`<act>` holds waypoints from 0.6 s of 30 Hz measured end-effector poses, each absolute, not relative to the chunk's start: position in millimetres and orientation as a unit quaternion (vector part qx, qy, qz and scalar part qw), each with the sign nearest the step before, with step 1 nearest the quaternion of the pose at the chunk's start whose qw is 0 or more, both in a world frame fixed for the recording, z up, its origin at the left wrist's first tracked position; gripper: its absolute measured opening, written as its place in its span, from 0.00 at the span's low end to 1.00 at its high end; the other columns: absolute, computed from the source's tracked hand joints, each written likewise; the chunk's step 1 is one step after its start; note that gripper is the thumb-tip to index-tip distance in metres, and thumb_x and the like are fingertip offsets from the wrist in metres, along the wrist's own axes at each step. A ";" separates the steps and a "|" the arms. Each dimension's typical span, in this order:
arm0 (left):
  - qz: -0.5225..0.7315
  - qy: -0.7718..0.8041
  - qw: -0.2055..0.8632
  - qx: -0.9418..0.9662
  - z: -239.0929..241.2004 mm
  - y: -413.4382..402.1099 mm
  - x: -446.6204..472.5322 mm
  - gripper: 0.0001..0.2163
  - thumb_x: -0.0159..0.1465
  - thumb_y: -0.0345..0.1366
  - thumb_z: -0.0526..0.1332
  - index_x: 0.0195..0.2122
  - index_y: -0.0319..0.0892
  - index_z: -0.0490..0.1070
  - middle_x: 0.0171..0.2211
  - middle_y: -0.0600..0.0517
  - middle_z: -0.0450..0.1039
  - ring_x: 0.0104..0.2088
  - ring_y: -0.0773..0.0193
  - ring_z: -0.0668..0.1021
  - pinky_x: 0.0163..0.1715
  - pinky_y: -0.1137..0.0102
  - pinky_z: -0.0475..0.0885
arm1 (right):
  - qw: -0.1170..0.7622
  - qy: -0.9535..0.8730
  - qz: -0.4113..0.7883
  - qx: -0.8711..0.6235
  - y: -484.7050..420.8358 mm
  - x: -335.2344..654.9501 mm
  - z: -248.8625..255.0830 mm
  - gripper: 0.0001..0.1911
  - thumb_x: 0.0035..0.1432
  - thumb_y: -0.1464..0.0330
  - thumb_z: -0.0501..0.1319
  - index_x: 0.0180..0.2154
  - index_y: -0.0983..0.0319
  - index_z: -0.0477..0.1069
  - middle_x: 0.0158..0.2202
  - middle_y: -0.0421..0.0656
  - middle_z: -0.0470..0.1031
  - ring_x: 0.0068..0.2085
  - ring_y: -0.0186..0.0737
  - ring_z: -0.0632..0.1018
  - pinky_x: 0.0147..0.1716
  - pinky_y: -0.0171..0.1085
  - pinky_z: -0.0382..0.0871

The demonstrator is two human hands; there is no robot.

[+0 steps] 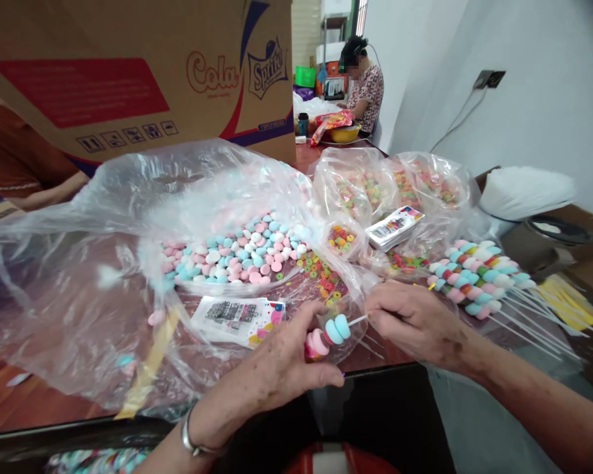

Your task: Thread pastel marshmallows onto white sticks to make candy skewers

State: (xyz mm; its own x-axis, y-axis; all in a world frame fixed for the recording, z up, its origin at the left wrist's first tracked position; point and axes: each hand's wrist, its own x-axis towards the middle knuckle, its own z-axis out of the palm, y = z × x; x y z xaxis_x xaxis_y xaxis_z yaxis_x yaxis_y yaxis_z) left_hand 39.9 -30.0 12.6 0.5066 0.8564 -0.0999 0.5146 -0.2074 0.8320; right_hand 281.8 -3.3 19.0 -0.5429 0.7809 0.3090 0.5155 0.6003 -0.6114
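My left hand [296, 359] is closed around a candy skewer [337, 329] with pink and blue marshmallows on a white stick. The fingers of my right hand [415, 322] are pinched at the bare end of that stick, just right of the blue pieces. Beyond my hands lies a heap of pink, blue and white marshmallows [247, 253] in a big clear plastic bag [128, 197]. Fruit-coloured ring candies [326, 280] are scattered next to the heap. Left of my left hand are printed cards [237, 319]. Finished-looking marshmallow skewers [479, 276] are piled at the right.
A large cardboard box [143, 72] blocks the back left. Clear bags of ring candies [400, 181] stand behind, with a stack of cards [395, 227] before them. Yellow strips [568, 303] lie at the right. A person [363, 89] sits farther back; another person's arm [54, 194] shows at left.
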 end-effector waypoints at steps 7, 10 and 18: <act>0.110 0.533 0.440 0.715 29.9 -26.8 25.9 0.18 0.57 0.45 0.65 0.45 0.43 0.71 0.36 0.54 0.74 0.35 0.59 0.73 0.34 0.70 0.66 | 0.295 -0.846 0.236 -0.377 -2.5 288.7 6.5 0.09 0.61 0.73 0.53 0.28 0.61 0.67 0.26 0.38 0.69 0.30 0.34 0.68 0.32 0.34 0.60; 0.107 0.551 0.394 0.728 23.4 -29.6 22.6 0.13 0.59 0.44 0.65 0.41 0.44 0.72 0.33 0.55 0.73 0.34 0.60 0.73 0.33 0.71 0.63 | 0.316 -0.848 0.221 -0.362 -3.9 287.9 4.4 0.10 0.62 0.73 0.53 0.29 0.61 0.67 0.26 0.38 0.69 0.30 0.34 0.68 0.34 0.35 0.59; 0.113 0.533 0.354 0.760 8.0 -35.7 25.2 0.10 0.63 0.42 0.62 0.43 0.44 0.72 0.32 0.53 0.72 0.34 0.60 0.72 0.32 0.70 0.62 | 0.331 -0.850 0.173 -0.371 -10.6 285.1 7.3 0.10 0.63 0.74 0.53 0.29 0.61 0.67 0.25 0.38 0.67 0.29 0.34 0.66 0.33 0.37 0.57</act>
State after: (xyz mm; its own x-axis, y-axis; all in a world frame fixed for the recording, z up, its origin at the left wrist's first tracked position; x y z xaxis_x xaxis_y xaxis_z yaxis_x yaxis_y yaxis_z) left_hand 25.2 -35.7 8.0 0.4060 0.8904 -0.2059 0.7307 -0.1810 0.6583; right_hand 285.1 -10.6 7.3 -0.5055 0.7457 0.4340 0.5173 0.6645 -0.5393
